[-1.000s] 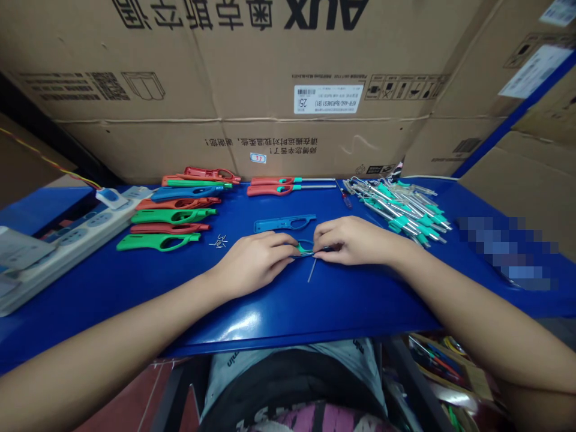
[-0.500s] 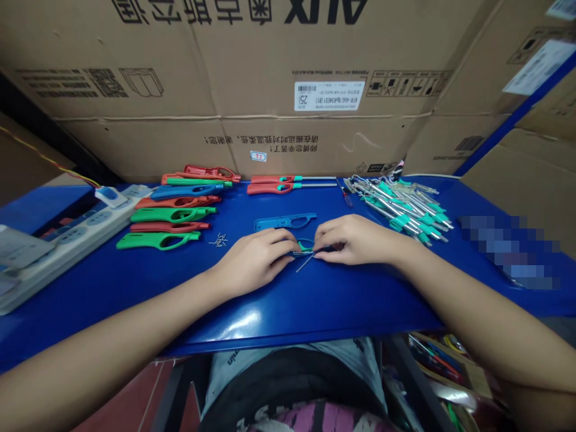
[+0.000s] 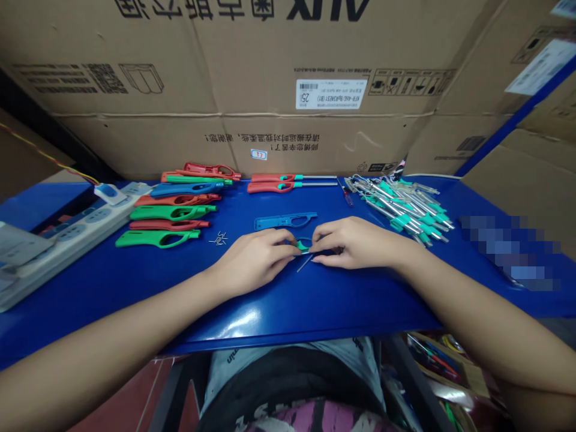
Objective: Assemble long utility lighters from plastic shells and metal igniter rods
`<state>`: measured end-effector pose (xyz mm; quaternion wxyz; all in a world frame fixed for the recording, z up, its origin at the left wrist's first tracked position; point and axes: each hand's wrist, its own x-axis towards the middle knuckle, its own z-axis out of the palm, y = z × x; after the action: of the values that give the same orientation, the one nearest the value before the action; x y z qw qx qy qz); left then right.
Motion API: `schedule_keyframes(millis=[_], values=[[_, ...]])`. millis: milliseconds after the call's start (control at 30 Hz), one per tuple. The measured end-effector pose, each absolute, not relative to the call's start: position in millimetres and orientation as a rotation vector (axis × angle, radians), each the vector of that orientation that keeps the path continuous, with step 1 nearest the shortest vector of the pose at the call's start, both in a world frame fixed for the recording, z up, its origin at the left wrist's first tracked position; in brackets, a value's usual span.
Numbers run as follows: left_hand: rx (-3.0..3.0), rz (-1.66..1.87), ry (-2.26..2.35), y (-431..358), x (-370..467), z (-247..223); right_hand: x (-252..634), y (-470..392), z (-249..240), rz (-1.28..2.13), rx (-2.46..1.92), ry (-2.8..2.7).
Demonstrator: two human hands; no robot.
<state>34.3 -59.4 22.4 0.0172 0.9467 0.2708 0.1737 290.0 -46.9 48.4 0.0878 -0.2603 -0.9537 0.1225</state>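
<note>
Behind a glossy blue table [image 3: 342,306], a printed cardboard panel [image 3: 252,84] borders the far edge, while a broad stretch of blue surface runs from the hands to the near edge, giving both forearms room. One white power strip [image 3: 74,234] hugs the left side. At right lies one heap of metal rods with green fittings [image 3: 399,221], too tangled to count. About eight green, red, orange and blue handles [image 3: 155,213] line up at left, some overlapping.

At the table's middle, the left hand [image 3: 258,261] pinches a mostly hidden blue-and-green part [image 3: 303,246]; the right hand [image 3: 353,243] meets it from the other side, fingertips narrowly set, its grip impossible to tell. Two red lighters [image 3: 272,187] with metal barrels lie near the panel, and one blue handle half [image 3: 270,224] rests just beyond the fingers. One red-handled screwdriver [image 3: 348,198] lies beside the heap. One thin grey rod [image 3: 303,264] slants from the right fingertips; one small cluster of screws [image 3: 219,239] sits near the left hand, too fine to count.
</note>
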Motion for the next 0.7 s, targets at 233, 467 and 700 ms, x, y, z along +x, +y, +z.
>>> schedule_keyframes(millis=[233, 467, 700], values=[[2.711, 0.706, 0.827, -54, 37, 17, 285, -44, 39, 0.381, -0.788, -2.716], [2.553, 0.796, 0.782, -49, 41, 13, 282, -39, 30, 0.43, -0.886, -2.652], [2.437, 0.843, 0.794, -48, 44, 13, 283, -37, 28, 0.518, -0.877, -2.601]])
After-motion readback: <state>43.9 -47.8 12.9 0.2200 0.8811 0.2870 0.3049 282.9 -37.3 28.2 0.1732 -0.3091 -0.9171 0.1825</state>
